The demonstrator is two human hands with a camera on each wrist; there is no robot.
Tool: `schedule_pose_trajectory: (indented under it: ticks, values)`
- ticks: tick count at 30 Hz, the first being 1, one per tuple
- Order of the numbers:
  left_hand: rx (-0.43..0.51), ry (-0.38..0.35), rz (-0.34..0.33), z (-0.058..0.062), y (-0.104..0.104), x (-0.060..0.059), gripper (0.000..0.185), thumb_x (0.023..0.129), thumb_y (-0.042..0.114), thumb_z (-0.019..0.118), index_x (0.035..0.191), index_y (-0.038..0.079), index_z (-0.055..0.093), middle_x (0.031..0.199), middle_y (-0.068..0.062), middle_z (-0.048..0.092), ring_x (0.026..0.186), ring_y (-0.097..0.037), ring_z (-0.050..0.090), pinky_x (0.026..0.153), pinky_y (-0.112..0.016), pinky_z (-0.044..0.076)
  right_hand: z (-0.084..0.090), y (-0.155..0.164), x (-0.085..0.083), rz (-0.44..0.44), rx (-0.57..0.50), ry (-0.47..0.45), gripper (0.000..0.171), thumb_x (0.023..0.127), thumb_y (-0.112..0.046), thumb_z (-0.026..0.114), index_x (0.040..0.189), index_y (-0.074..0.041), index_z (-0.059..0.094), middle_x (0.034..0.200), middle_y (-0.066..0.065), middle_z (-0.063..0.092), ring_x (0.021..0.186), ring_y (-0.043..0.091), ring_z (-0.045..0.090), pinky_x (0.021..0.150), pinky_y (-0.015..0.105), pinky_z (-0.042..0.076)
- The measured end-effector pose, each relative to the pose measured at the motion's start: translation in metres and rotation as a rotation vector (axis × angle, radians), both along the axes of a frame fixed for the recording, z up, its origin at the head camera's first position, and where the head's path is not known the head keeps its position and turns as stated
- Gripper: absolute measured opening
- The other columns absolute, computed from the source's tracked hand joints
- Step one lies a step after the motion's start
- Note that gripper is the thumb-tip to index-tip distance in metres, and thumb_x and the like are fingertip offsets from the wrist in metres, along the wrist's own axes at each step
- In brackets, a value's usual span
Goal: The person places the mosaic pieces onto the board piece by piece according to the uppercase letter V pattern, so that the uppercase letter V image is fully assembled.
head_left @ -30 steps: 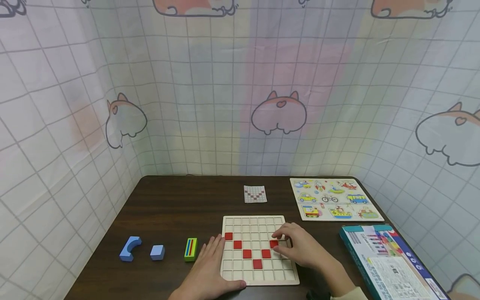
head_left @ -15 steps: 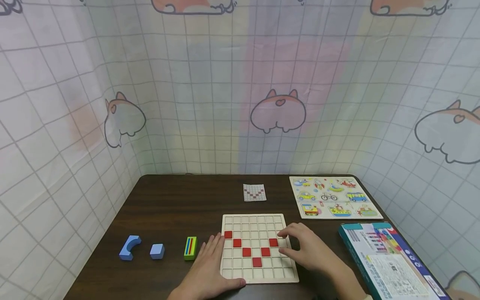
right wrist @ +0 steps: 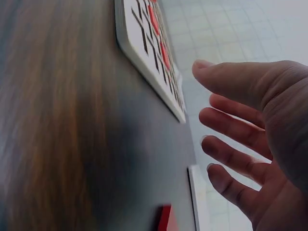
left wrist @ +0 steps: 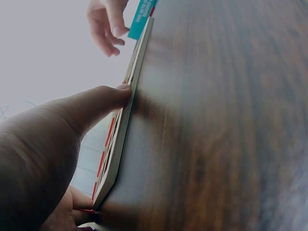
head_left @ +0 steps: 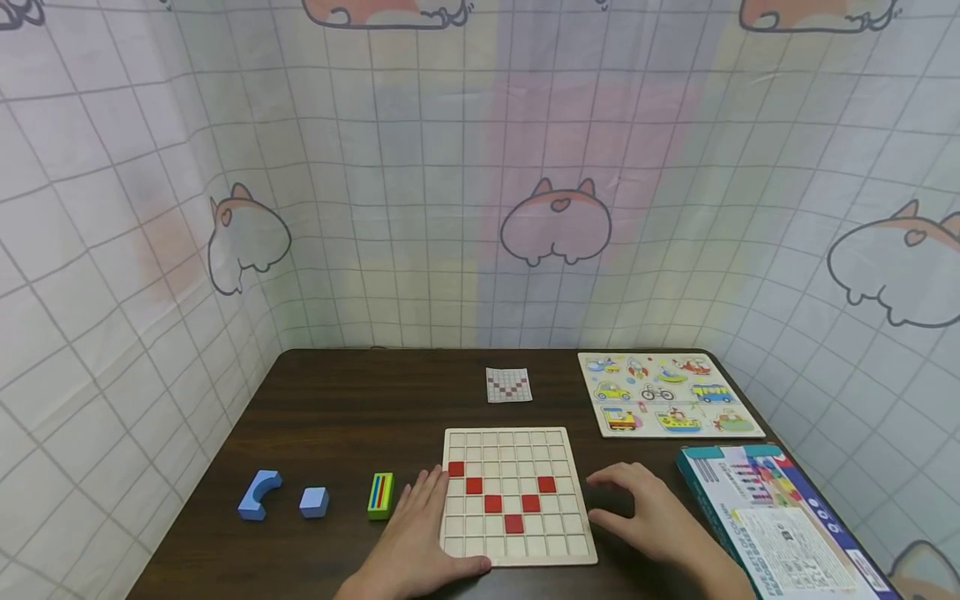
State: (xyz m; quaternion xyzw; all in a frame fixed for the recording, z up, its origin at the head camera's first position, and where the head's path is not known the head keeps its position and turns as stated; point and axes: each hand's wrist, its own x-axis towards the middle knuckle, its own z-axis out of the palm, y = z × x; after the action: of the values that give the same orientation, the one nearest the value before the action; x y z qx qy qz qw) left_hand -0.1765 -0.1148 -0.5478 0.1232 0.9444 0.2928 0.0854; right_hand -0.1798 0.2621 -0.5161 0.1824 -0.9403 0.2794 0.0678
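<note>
A cream grid board [head_left: 517, 548] lies flat on the dark table, with several red square tiles [head_left: 513, 524] set in a V across its cells. My left hand [head_left: 420, 533] rests along the board's left edge, fingers straight and thumb [left wrist: 113, 97] touching the near edge. Just off the board's right side, my right hand [head_left: 648, 517] hovers with its fingers spread apart and nothing between them. The right wrist view shows thumb and fingers of that hand [right wrist: 260, 139] apart from the board [right wrist: 149, 72]. Behind the board lies a small card [head_left: 509, 386] printed with a similar red V.
Left of the board stand a green block with coloured stripes [head_left: 380, 497], a blue cube [head_left: 314, 502] and a blue arch block [head_left: 259, 496]. A vehicle picture puzzle [head_left: 667, 397] lies at the back right, and a teal-edged box [head_left: 780, 525] nearer on the right.
My right hand has drawn away from the rightmost red tile and moved right, off the board, with its thumb and fingers parting. The left hand has stayed in place.
</note>
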Motion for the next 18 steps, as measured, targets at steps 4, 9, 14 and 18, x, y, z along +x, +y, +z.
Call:
schedule_pose_trajectory:
  ticks: [4,9,14,18]
  values:
    - [-0.003,0.001,0.0,0.0,0.0,0.0,0.144,0.069,0.085,0.085,0.175,0.004,0.029,0.183,-0.018,0.028,0.171,-0.045,0.023,0.137,-0.073,0.018,-0.003,0.011,0.007,-0.027,0.019,0.052,0.04,0.09,-0.035,0.095,0.125,-0.026,0.078,0.124,-0.02,0.074,0.114,0.011,0.068,0.099,0.041,0.062]
    - [-0.01,-0.001,0.005,0.0,0.001,0.0,0.146,0.068,0.086,0.085,0.175,0.004,0.029,0.184,-0.018,0.028,0.171,-0.045,0.023,0.137,-0.072,0.018,-0.008,0.024,0.014,-0.046,0.036,0.098,0.045,0.087,-0.038,0.097,0.125,-0.027,0.078,0.123,-0.021,0.073,0.113,0.008,0.066,0.097,0.039,0.062]
    - [-0.006,0.007,0.004,-0.001,0.0,0.0,0.145,0.069,0.086,0.085,0.175,0.004,0.03,0.183,-0.018,0.028,0.171,-0.045,0.023,0.137,-0.072,0.018,-0.01,0.034,0.017,-0.072,0.063,0.049,0.05,0.085,-0.044,0.097,0.128,-0.029,0.077,0.125,-0.019,0.073,0.114,0.009,0.063,0.098,0.04,0.061]
    - [-0.003,0.011,0.001,-0.002,0.0,0.0,0.144,0.069,0.086,0.085,0.175,0.004,0.03,0.183,-0.018,0.029,0.171,-0.045,0.023,0.137,-0.073,0.018,-0.007,0.04,0.023,-0.092,0.093,-0.035,0.056,0.085,-0.051,0.096,0.132,-0.03,0.075,0.13,-0.016,0.072,0.12,0.014,0.063,0.103,0.044,0.06]
